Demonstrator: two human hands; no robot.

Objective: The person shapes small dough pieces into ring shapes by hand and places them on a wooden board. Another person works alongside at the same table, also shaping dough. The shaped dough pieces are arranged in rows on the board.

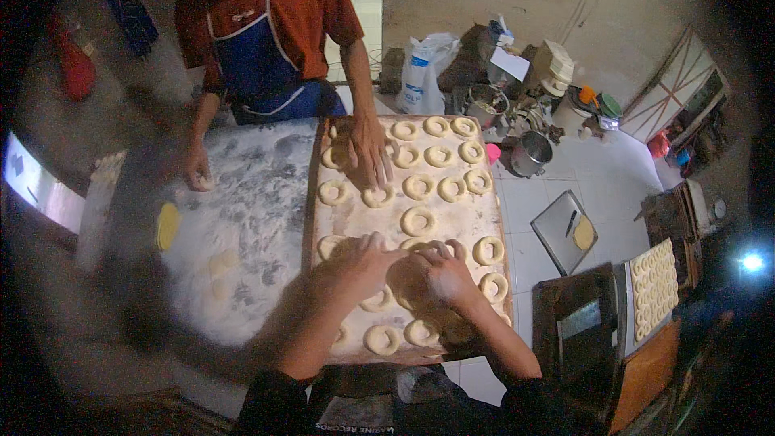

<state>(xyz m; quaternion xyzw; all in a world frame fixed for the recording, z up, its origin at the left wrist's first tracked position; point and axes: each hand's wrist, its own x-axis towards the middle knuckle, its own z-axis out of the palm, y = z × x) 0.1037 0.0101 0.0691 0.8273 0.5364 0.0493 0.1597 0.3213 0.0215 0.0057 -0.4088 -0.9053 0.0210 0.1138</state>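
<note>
My left hand [370, 266] and my right hand [444, 274] are close together over the floured board [371, 218] on the right half of the table. Both have curled fingers on a dough ring [412, 246], which they mostly hide. More rings, such as one just above my hands [418, 220], lie in loose rows around them. The co-worker's hand [370, 153] reaches down onto a ring near the far part of the board. Their other hand [198, 173] is at the left, holding a small pale piece.
A floured surface [242, 194] with a yellow scraper [168, 226] adjoins the board. At right are a floor tray [553, 238] with a knife and a tray of rings [654, 291]. A co-worker in an apron [258, 73] stands opposite; pots [530, 153] and bags [424, 73] line the wall.
</note>
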